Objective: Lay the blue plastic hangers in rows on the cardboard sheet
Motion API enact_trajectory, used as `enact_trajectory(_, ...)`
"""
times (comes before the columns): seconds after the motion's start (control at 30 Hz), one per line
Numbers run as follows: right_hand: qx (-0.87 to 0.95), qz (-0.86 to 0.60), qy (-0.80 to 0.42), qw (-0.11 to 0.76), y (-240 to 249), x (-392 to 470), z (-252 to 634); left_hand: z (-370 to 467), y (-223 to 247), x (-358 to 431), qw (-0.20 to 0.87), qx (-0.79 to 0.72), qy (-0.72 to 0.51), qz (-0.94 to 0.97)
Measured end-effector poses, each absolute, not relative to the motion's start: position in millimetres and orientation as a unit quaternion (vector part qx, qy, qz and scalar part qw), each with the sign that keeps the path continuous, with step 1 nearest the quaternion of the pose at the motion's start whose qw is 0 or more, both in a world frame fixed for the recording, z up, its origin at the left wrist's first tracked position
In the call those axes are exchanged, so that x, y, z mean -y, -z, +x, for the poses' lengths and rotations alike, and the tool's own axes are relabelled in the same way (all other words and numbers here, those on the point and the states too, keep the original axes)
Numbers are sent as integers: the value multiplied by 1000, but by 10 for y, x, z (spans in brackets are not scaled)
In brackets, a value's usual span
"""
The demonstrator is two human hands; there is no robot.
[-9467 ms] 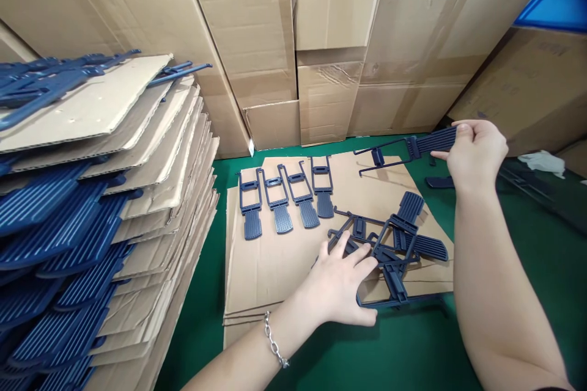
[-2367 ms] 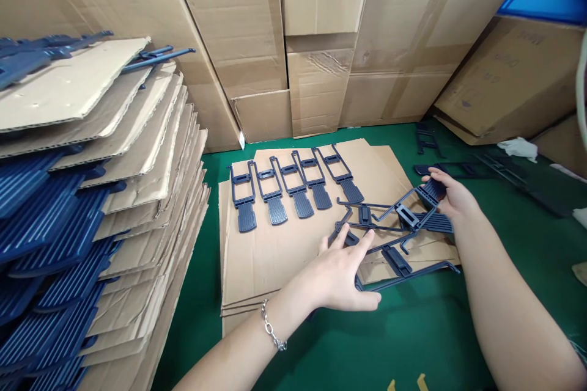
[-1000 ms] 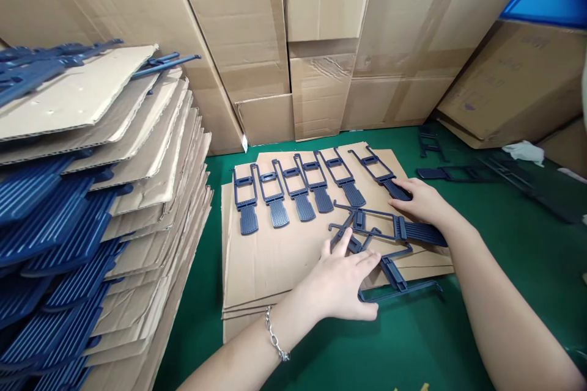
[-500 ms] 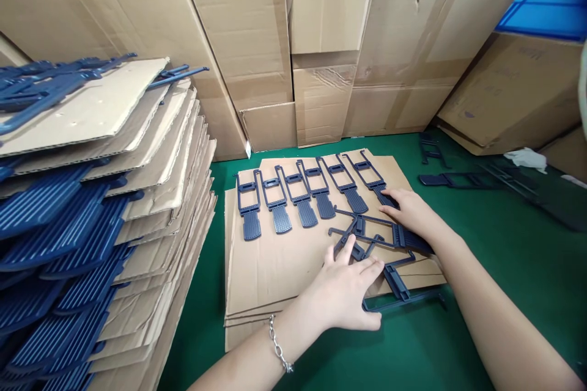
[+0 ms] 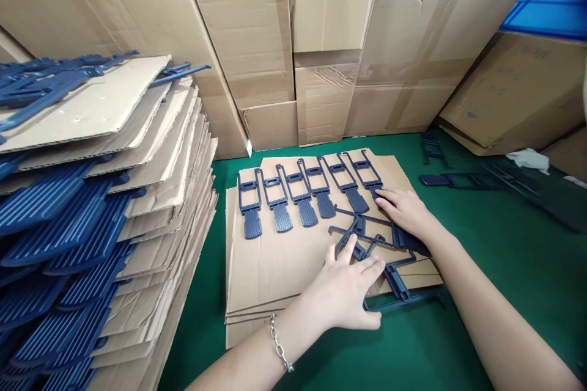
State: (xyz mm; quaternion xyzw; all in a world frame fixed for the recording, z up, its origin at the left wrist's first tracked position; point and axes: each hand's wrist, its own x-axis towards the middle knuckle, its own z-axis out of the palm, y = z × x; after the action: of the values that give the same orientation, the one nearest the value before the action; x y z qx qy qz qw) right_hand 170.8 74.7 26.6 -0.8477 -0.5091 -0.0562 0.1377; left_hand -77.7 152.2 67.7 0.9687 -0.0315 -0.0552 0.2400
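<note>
On the cardboard sheet (image 5: pixel 275 256), the right hand (image 5: pixel 406 211) lies flat, fingers open, on the ribbed end of the sixth blue plastic part (image 5: pixel 367 174) in the row. The left hand (image 5: pixel 346 290) rests open, fingers spread, on the loose pile of parts (image 5: pixel 394 275) just below.

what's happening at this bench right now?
A person is laying dark blue plastic parts in a row on a cardboard sheet. Six lie side by side. The right hand rests on the ribbed end of the sixth. The left hand presses flat on a loose tangle of the same parts. To the left stands a tall stack of cardboard and parts in layers.
</note>
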Motion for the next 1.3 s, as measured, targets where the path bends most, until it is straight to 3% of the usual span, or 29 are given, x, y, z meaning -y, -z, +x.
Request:
enact_trajectory(0.13,513,-844,86,133,-254,-762,1710,-771,-684,-1531,246,40,65,966)
enact_trajectory(0.3,504,-832,119,200,-511,-747,1578,-772,-683,-1532,240,42,73,967)
enact_trajectory(0.53,503,-836,-135,172,-740,-799,1235,-821,-719,-1449,168,68,55,982)
enact_trajectory(0.83,516,-730,-398,207,-713,-800,1096,-1252,-733,-1106,131,-9,45,990)
enact_trajectory(1.1,545,-708,-423,151,-684,-765,1051,-1750,-376,-895,98,-55,74,991)
enact_trajectory(1.3,552,-692,-452,110,-749,-819,753,-1784,-410,-921,86,-81,53,992)
